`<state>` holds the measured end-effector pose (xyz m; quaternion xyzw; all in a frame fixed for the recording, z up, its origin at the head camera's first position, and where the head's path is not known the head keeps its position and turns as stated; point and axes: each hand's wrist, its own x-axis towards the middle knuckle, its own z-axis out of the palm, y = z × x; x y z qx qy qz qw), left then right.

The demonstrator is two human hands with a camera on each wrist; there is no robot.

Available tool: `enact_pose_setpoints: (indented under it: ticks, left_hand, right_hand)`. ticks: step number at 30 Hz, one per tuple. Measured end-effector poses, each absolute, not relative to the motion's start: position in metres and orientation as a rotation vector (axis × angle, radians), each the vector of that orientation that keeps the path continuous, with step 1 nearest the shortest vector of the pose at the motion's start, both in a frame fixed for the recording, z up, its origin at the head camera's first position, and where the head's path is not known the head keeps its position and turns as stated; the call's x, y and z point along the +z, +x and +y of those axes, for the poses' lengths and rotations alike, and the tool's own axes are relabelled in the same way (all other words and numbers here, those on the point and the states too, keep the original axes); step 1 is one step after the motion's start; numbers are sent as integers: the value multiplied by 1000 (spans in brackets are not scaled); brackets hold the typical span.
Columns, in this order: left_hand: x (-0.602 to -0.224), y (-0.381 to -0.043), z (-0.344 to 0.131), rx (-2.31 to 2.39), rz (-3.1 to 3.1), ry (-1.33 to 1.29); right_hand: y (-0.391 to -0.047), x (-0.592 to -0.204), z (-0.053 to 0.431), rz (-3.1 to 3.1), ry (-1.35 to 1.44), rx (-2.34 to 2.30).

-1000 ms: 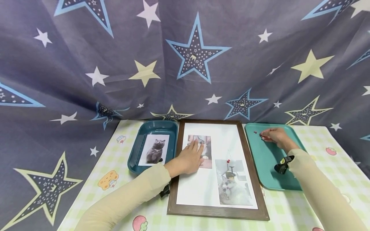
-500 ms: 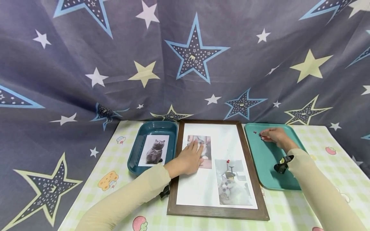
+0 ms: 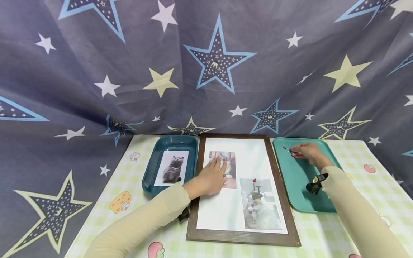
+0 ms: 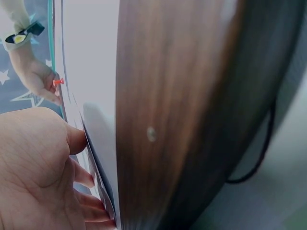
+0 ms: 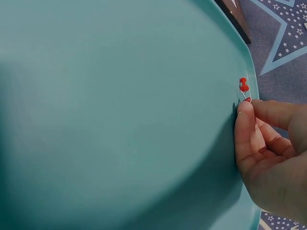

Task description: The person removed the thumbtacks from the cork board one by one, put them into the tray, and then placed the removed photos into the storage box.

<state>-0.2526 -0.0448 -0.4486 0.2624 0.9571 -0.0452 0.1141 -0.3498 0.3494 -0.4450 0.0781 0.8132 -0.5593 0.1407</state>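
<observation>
My left hand point(image 3: 210, 179) rests flat, fingers spread, over a cat photo point(image 3: 231, 166) on a white board point(image 3: 219, 213) with a brown wooden frame point(image 3: 242, 237). Its fingers partly cover that picture. A second cat photo point(image 3: 261, 213) lies lower right on the board, with a red push pin point(image 3: 254, 180) near its top edge. Over the far end of the green tray point(image 3: 295, 191), my right hand point(image 3: 306, 152) pinches a red push pin point(image 5: 247, 99) between thumb and forefinger, its needle showing. Another red push pin point(image 5: 243, 85) lies just beyond the fingertips.
Left of the frame stands a dark blue tray point(image 3: 149, 179) holding a grey cat photo point(image 3: 171, 168). A checkered tablecloth point(image 3: 174, 229) covers the table. Behind it hangs a star-patterned curtain point(image 3: 200, 107). A black wrist device point(image 3: 314, 184) is worn on the right wrist.
The push pin in my right fingers has turned slightly, and its needle now shows at the fingertips. My left hand stays in place on the photo.
</observation>
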Motion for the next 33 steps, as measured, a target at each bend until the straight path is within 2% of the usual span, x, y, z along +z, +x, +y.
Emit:
enact_pose_setpoints:
  ticks: [33]
  left_hand:
    - [-451, -252, -45, -141, 2827, 787]
  right_hand:
    - [-349, -447, 348, 2379, 234, -1580]
